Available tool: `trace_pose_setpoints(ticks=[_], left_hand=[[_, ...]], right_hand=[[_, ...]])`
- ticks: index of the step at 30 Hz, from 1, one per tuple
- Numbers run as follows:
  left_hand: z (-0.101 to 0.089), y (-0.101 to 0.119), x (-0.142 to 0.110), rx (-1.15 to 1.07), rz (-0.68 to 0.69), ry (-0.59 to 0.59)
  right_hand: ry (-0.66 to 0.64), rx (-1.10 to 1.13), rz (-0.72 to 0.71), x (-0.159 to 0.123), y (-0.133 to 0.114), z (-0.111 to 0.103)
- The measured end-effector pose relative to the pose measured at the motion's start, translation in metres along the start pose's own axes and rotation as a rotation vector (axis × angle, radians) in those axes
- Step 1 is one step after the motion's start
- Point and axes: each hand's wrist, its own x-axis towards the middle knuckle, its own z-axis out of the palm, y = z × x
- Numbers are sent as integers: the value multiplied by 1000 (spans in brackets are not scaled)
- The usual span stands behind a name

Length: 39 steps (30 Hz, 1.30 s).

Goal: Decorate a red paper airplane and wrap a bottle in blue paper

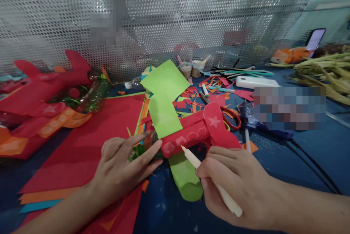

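Observation:
A toy plane (195,134), made from a plastic bottle wrapped in red sheet, lies in front of me with its nose to the left. Pale rounded outlines run along its side, and a pale star marks the tail. One light green wing (165,115) rises away from me; the other green wing (187,181) points toward me. My left hand (120,164) grips the bottle's nose, its fingers partly hiding it. In my right hand (232,179) is a cream-coloured marker (225,199), its tip close to the outlines; contact cannot be made out.
Stacked coloured sheets (109,128) lie at left, beside more red bottle planes (49,88). Scissors (232,115), paper scraps (186,102) and a blue glue gun (251,121) with a black cord are at right. A perforated metal screen (164,15) stands behind.

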Motion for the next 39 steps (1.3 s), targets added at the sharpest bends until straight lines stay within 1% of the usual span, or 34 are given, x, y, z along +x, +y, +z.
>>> trace_pose_setpoints(ticks=[8, 17, 21, 26, 29, 32, 35, 39], left_hand=[[1, 1, -1, -4, -27, -7], [2, 1, -3, -1, -27, 25], [3, 1, -3, -32, -49, 5], [2, 1, -1, -6, -29, 17], [2, 1, -1, -9, -40, 21], [2, 0, -2, 1, -8, 25], [3, 0, -2, 4, 3, 16], [3, 1, -3, -1, -37, -6]], right_hand=[[1, 13, 9, 0, 0, -1], [-10, 19, -6, -1, 0, 0], [-19, 11, -4, 1, 0, 0], [-23, 16, 6, -1, 0, -1], [2, 11, 18, -1, 0, -1], [23, -4, 17, -1, -1, -1], [3, 3, 2, 0, -2, -1], [11, -2, 9, 0, -1, -1]])
